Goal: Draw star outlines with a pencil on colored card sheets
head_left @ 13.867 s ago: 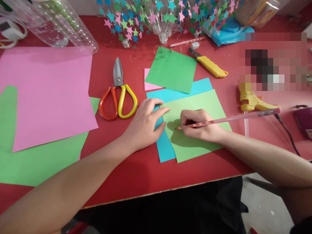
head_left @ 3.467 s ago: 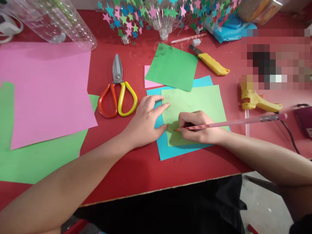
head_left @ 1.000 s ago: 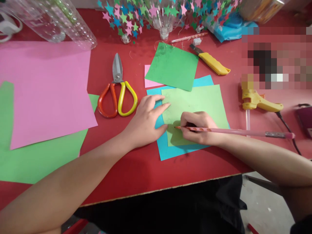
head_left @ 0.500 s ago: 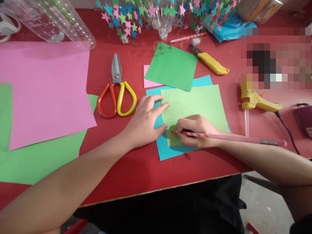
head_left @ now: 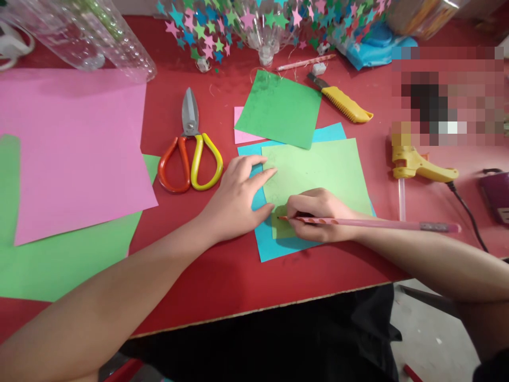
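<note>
A pink pencil is gripped in my right hand, its tip at the lower left part of a light green paper sheet. Faint pencil marks run along that sheet's left side. My left hand lies with fingers spread, fingertips on the sheet's left edge. Beneath the light green sheet lies a blue sheet, partly covered. A darker green square of paper overlaps their top edge, with a pink piece partly under it.
Scissors with red and yellow handles lie left of my left hand. A yellow utility knife and a yellow glue gun are on the right. Large pink paper covers green paper. Star decorations stand at the back.
The pencil's eraser end has shifted slightly left and up, and my right hand has moved a little left with it. My left hand stays in place.
</note>
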Motion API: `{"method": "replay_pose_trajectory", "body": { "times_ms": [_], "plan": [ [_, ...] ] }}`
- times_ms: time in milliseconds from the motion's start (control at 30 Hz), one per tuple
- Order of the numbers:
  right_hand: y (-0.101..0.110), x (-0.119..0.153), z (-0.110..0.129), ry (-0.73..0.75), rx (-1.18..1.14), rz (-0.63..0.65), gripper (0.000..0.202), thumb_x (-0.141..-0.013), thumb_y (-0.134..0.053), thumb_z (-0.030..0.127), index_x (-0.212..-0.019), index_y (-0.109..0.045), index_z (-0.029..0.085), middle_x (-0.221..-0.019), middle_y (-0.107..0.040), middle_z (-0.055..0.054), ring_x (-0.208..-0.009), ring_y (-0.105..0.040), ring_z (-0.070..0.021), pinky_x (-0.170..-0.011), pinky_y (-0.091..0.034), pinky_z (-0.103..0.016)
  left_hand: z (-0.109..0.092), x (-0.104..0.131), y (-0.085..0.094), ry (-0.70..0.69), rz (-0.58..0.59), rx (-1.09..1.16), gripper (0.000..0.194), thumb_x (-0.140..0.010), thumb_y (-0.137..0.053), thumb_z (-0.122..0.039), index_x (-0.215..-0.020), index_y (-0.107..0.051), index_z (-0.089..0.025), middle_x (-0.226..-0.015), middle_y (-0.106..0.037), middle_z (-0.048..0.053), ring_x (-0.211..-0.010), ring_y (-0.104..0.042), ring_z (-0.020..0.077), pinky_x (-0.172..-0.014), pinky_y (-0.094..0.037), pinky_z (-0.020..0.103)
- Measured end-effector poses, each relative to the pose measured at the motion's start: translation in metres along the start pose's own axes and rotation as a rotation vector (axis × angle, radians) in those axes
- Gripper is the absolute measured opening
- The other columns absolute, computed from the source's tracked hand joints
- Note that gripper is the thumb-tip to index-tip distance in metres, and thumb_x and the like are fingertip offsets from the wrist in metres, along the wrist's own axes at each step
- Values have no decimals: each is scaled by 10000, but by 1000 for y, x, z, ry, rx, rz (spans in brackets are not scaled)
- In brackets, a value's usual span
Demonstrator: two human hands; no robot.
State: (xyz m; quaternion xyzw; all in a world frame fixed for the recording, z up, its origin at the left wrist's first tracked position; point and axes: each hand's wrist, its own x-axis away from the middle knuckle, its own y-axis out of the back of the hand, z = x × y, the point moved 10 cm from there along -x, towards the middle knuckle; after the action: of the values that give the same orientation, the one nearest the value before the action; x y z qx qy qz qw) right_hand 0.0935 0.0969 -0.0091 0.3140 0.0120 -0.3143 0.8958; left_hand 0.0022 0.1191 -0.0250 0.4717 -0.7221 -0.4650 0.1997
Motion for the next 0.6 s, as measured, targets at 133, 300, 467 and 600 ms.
{"method": "replay_pose_trajectory", "body": {
  "times_ms": [133,300,467,600],
  "plan": [
    [19,0,-12,-154,-117,-156,151,-892,-543,183,-748,-496,181,-618,-507,47,-528,-442,-63,-506,-343,-188,1,0,-1,0,-3,1,525,-846,-623,-407,-1315,-538,-188,-1385,-428,150,-1312,-378,357,-1112,-323,559],
    [32,6,-18,-294,-163,-253,97,-887,-538,157,-801,-499,180,-627,-523,49,-532,-452,-63,-497,-346,-186,5,0,-1,8,-20,22,480,-926,-536,-404,-1358,-506,-197,-1426,-390,156,-1338,-362,339,-1127,-313,542],
    [9,3,-11,-233,-175,-24,156,-731,-556,30,-806,-551,167,-683,-532,50,-564,-450,-54,-521,-358,-174,4,-1,0,-8,-34,8,379,-957,-468,-334,-1279,-593,-179,-1387,-427,155,-1315,-386,332,-1122,-321,541],
    [9,0,-14,-194,-149,-68,132,-742,-554,37,-729,-519,164,-620,-501,66,-524,-410,-41,-499,-331,-170,2,-1,1,-10,1,5,433,-879,-565,-323,-1286,-586,-178,-1385,-434,143,-1314,-381,335,-1122,-327,542]
  ]
}}
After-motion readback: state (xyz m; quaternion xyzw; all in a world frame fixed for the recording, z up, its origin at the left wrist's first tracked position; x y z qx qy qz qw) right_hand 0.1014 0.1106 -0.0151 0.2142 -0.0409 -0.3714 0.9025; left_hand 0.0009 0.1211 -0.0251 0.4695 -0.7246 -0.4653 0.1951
